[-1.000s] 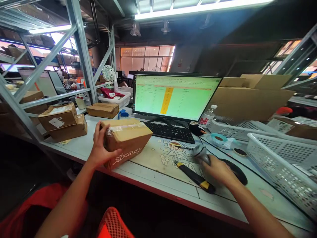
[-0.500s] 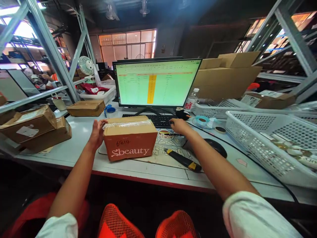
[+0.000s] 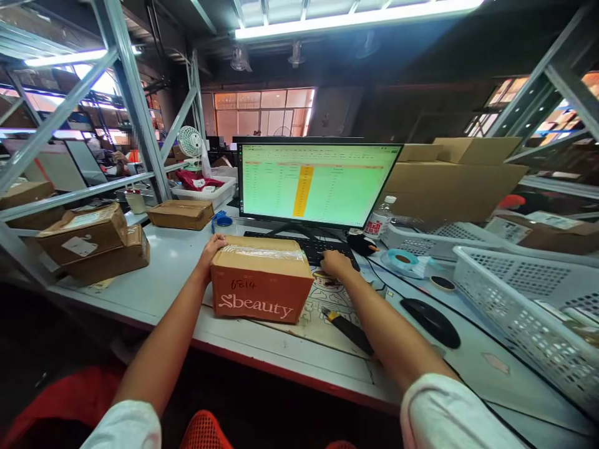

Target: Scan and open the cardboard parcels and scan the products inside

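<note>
A brown cardboard box with a red printed front (image 3: pixel 261 279) stands upright on the pale grey worktop (image 3: pixel 159 274), directly before the person, with its lettered face turned toward the camera and clear tape running across its closed top. A handwritten number sits above the white lettering. The left hand (image 3: pixel 211 248) rests against the box's left rear corner, fingers curled loosely over the top edge, touching the cardboard rather than gripping it. The right hand (image 3: pixel 335 262) lies just right of the box, palm down with fingers bent, on the near edge of the black computer keyboard (image 3: pixel 322 247); it holds nothing.

Behind the keyboard stands a wide flat monitor showing a green spreadsheet with an orange column (image 3: pixel 314 184). Under the right forearm, on a worn cartoon-printed desk mat (image 3: pixel 304 318), lies a black and yellow utility knife (image 3: pixel 349 327). Further right on the worktop sit a black oval mouse (image 3: pixel 430 321), a roll of light blue tape (image 3: pixel 405 259) and a white perforated plastic basket (image 3: pixel 524 299). To the left, two stacked brown parcels (image 3: pixel 91 240) rest near the worktop's edge, and a flat brown carton (image 3: pixel 180 213) lies beyond them. Large plain cardboard boxes (image 3: pixel 458 181) are piled behind the monitor on the right.
</note>
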### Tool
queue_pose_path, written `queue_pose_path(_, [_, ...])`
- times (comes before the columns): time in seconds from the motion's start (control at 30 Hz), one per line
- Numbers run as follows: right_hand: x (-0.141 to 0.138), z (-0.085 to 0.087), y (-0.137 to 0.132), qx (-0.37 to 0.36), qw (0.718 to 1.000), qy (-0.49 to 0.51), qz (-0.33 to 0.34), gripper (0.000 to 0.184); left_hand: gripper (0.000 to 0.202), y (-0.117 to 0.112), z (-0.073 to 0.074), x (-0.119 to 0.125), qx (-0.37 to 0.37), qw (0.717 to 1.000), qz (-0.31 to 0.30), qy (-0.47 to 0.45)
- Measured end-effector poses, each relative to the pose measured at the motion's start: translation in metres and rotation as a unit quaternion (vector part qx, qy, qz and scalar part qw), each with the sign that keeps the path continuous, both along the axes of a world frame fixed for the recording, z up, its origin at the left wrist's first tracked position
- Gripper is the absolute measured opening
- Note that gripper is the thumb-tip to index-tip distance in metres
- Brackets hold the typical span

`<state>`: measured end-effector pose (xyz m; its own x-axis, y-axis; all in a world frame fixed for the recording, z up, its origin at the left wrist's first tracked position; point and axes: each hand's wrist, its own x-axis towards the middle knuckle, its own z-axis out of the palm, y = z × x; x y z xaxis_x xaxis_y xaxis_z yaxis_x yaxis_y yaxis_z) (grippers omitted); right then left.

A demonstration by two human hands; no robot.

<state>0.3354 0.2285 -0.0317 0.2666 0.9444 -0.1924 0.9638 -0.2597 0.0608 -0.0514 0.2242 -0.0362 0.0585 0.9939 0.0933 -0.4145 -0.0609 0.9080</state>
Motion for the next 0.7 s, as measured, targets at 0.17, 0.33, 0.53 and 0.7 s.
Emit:
queue_pose_path(0.17, [-0.019,0.016,-0.041,-0.008,0.999,0.010,0.050,0.044,0.066,-0.009,-0.004,0.000,0.004,1.000,-0.018,-0.025])
queue_pose_path(0.33, [-0.020,0.006,-0.147,-0.049,0.992,0.038,0.108,0.049,0.087,-0.007,-0.007,-0.002,-0.008,0.998,-0.051,-0.041])
queue_pose_path(0.53, [-0.009,-0.007,-0.194,0.013,0.981,0.180,0.066,0.032,0.080,0.000,-0.007,0.003,0.005,0.998,-0.034,-0.048])
queue_pose_path(0.7, [-0.025,0.026,-0.143,0.024,0.887,0.461,0.002,0.042,0.081,-0.015,-0.002,0.002,0.012,0.998,-0.035,-0.043])
